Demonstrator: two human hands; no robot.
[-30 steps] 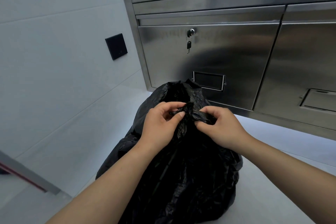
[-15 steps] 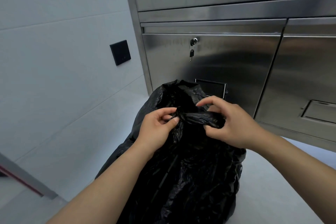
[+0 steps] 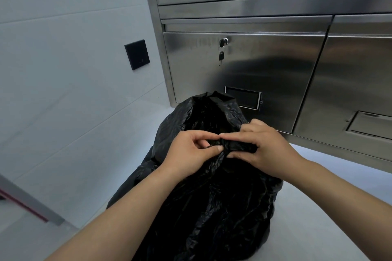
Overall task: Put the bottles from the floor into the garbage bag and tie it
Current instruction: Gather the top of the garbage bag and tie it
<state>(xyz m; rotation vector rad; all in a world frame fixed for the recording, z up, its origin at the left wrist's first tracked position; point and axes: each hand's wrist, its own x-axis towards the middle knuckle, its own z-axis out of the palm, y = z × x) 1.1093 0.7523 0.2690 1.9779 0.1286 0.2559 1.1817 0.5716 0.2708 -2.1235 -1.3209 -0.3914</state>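
Observation:
A full black garbage bag point(image 3: 222, 207) stands on the pale floor in front of me, its top gathered into twisted strips. My left hand point(image 3: 191, 152) pinches one strip of the bag's neck between thumb and fingers. My right hand point(image 3: 265, 148) grips the other strip, fingertips touching those of the left hand above the bag's middle. A loose flap of the bag's mouth point(image 3: 214, 101) sticks up behind the hands. No bottles are visible; the bag's contents are hidden.
A stainless steel cabinet point(image 3: 265, 70) with a lock and hanging key point(image 3: 221, 57) stands right behind the bag. A tiled wall with a black square plate point(image 3: 136, 54) is at left. A grey metal bar point(image 3: 27, 201) crosses the lower left floor.
My hands have come back together at the bag's neck after the right hand pulled a strip out to the right. The view has tilted slightly lower on the cabinet.

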